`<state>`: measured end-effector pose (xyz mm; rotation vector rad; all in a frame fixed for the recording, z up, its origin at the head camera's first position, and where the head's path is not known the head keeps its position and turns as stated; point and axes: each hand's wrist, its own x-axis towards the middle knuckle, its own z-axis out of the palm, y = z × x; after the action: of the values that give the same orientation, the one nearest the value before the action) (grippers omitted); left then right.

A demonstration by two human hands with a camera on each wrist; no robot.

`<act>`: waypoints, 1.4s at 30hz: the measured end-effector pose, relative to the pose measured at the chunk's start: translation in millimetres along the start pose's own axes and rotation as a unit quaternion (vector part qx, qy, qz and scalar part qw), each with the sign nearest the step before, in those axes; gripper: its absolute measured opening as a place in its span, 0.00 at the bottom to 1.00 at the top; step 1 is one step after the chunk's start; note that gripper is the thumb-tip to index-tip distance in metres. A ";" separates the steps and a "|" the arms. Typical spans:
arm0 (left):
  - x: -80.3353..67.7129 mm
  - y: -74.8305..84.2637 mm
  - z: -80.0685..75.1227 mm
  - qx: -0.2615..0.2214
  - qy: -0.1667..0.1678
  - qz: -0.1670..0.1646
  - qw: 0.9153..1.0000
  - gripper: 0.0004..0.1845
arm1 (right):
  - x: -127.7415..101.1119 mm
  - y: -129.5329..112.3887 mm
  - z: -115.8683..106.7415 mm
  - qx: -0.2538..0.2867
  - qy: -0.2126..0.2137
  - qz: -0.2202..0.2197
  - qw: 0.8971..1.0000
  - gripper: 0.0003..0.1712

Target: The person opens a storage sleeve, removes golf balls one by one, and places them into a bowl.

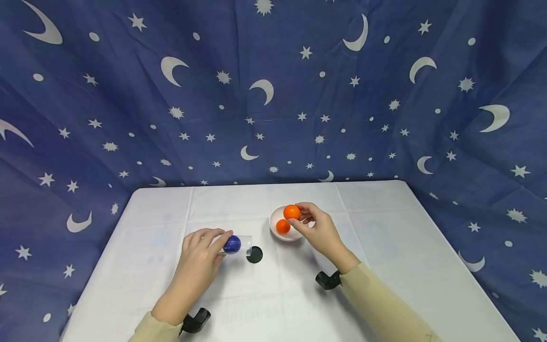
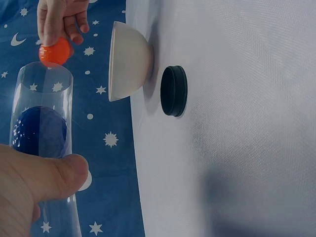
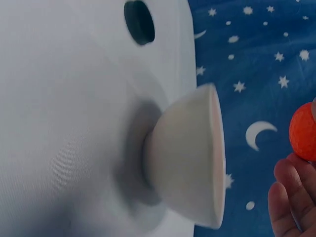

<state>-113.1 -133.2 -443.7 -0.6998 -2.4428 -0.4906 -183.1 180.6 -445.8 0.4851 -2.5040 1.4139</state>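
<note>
My left hand (image 1: 200, 256) grips a clear, open-ended plastic tube (image 2: 47, 81) around its side. Inside the tube sits a dark blue ball (image 1: 232, 244), just past the fingertips in the head view. My right hand (image 1: 318, 231) pinches an orange ball (image 1: 291, 212) between thumb and fingers, above the rim of a white bowl (image 1: 273, 229). A second orange ball (image 1: 282, 226) lies in that bowl. In the right wrist view the held ball shows at the right edge, higher than the bowl (image 3: 185, 153).
A round, dark green lid (image 2: 174, 91) lies on the white-covered table (image 1: 265, 304) between the hands, near the tube's open end. Behind the table hangs a blue curtain (image 1: 290, 118) with moons and stars. A black wrist mount (image 1: 328, 280) sits at the right sleeve.
</note>
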 end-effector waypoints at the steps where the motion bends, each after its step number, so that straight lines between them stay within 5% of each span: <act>1: -0.2 -0.1 -0.1 0.001 0.000 0.000 1.000 0.33 | 1.2 2.1 -0.5 -0.004 0.001 0.002 1.000 0.23; 10: -2.2 -2.0 -0.6 0.000 0.004 0.000 1.000 0.34 | 11.4 19.0 5.4 -0.032 -0.004 0.040 0.999 0.24; 20: -5.3 -2.2 -1.0 -0.001 -0.004 -0.008 1.000 0.34 | 20.0 24.9 23.2 -0.153 -0.008 0.064 0.986 0.25; 42: -8.3 -4.9 -2.0 -0.003 0.008 -0.006 1.000 0.35 | 27.7 24.4 52.4 -0.194 -0.030 0.092 0.976 0.20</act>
<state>-109.2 -141.2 -448.0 -0.6812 -2.4321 -0.5065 -219.8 142.5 -482.0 0.2273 -2.8402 0.9334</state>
